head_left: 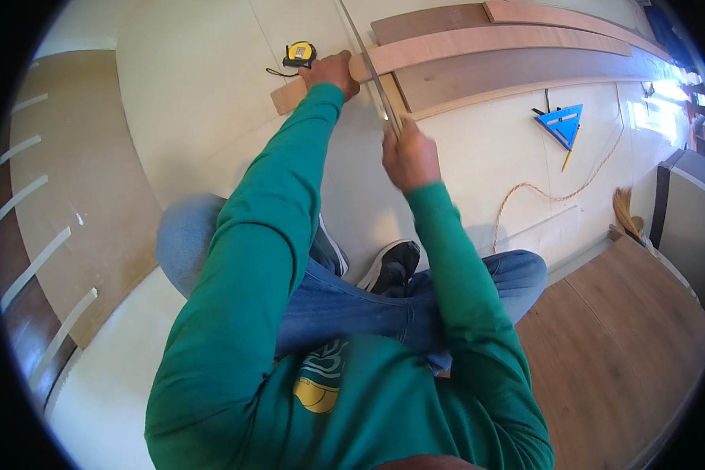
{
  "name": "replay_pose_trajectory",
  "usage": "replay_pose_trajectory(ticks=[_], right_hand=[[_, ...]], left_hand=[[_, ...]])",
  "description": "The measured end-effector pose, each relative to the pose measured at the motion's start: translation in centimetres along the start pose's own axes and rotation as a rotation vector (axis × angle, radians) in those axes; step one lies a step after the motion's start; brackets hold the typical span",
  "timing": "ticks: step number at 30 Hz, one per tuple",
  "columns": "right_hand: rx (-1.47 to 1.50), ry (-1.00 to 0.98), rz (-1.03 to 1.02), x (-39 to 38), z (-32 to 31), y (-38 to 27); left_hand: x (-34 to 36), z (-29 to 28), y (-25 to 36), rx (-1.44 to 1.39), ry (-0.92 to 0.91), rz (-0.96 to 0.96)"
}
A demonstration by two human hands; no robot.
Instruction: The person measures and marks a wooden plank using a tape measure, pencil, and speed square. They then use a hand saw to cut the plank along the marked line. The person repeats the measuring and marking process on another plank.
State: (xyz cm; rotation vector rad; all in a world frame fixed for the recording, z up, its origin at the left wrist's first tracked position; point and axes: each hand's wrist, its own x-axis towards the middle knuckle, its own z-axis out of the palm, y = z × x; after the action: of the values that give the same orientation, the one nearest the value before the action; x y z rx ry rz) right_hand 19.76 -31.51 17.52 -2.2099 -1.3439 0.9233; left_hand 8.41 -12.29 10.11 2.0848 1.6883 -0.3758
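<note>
Head view: the left hand (330, 74) is clamped over the long plank (486, 41), apparently steadying it beside the saw (377, 81). The right hand (412, 157) is wrapped around the saw's near end; blur hides the exact grip. The plank overlies stacked boards (509, 77), its end projecting, presumably for clearance.

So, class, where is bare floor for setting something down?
Bare floor shows between the brown panel and the yellow tape measure, also between the right hand and the twisted cord. It is crowded around the saw and stacked boards.
</note>
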Motion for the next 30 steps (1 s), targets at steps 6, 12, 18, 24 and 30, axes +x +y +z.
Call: replay_pose_trajectory(ticks=[6,12,18,24,30], right_hand=[[0.022,-0.054,0.038,-6.5,-2.3,0.6],[0.082,-0.055,0.026,-12.9,-5.2,0.5],[-0.031,0.016,-0.037,3.1,0.4,-0.9],[0.085,-0.078,0.063,-12.5,-4.5,0.7],[0.023,-0.087,0.015,-7.5,-2.5,1.8]], left_hand=[[-0.2,0.8,-1.1,-0.030,0.013,-0.026],[-1.0,0.0,-2.3,0.004,0.013,-0.027],[-0.3,0.1,-0.2,-0.006,0.047,-0.002],[-0.6,-0.3,-1.7,-0.011,-0.008,-0.049],[-0.7,-0.1,-1.3,-0.026,0.038,-0.009]])
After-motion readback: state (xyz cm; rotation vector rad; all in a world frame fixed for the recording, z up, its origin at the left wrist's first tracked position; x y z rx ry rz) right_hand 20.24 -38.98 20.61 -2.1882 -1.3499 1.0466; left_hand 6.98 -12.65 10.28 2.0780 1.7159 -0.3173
